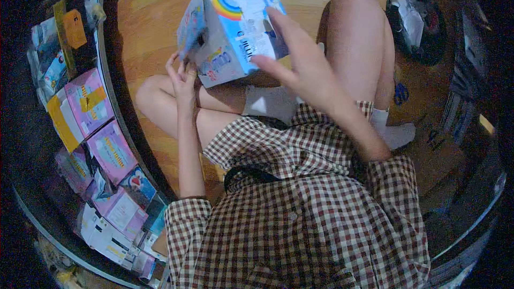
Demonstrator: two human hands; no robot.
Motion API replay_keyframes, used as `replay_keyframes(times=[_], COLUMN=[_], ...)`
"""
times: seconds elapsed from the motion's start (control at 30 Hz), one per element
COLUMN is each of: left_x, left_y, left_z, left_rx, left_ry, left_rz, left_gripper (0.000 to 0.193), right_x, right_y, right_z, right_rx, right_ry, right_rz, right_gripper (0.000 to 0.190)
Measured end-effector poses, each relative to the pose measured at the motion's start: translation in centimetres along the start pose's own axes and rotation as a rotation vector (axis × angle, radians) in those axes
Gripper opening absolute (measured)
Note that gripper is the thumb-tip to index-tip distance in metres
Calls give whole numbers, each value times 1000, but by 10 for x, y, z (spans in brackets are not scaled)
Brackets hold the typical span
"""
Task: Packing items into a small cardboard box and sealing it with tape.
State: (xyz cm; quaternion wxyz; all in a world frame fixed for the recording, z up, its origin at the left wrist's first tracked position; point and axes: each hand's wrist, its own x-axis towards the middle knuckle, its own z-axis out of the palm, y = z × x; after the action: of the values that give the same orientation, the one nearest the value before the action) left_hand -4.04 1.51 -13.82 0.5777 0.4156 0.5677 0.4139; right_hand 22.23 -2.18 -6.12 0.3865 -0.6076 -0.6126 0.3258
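A blue and white printed cardboard box [241,24] with a rainbow on it sits tilted in front of my crossed legs. Its near side is in shadow, and its left side looks like a raised panel or flap. My left hand [184,77] grips the box at its lower left edge, the fingertips partly hidden behind it. Over the right part of the box, my right hand [303,58] is spread, thumb and fingers apart and blurred. Whether its fingertips touch the printed face I cannot tell.
At left, a long shelf or bin [110,68] holds pink boxes [112,150], a white box [106,237] and an orange tag [74,29]. Dark-blue-handled scissors [400,93] lie on the wooden floor [148,20] at right. Beyond them is a dark round container [431,44] with clear plastic.
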Motion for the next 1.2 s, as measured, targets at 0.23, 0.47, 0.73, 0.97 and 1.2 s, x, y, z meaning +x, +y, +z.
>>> replay_keyframes(times=[0.23, 0.47, 0.73, 0.97, 1.2], left_x=[-28, -101, -121, -123, -83], left_y=[38, 92, 110, 106, 56], left_z=[48, 90, 87, 84, 63], left_rx=[71, 456, 684, 627, 651], left_ry=[157, 163, -14, 168, -85], left_rz=[-51, 718, 905, 826, 771], left_gripper=[32, 52, 50, 38, 26], right_x=[-9, -52, -51, -43, -91], right_y=[42, 89, 62, 81, 82], right_z=[17, 13, 11, 12, 29], right_rx=[401, 1373, 1157, 1813, 424], right_ry=[82, 283, 179, -43, -132], right_rz=[494, 735, 729, 803, 740], right_gripper=[58, 68, 58, 39, 39])
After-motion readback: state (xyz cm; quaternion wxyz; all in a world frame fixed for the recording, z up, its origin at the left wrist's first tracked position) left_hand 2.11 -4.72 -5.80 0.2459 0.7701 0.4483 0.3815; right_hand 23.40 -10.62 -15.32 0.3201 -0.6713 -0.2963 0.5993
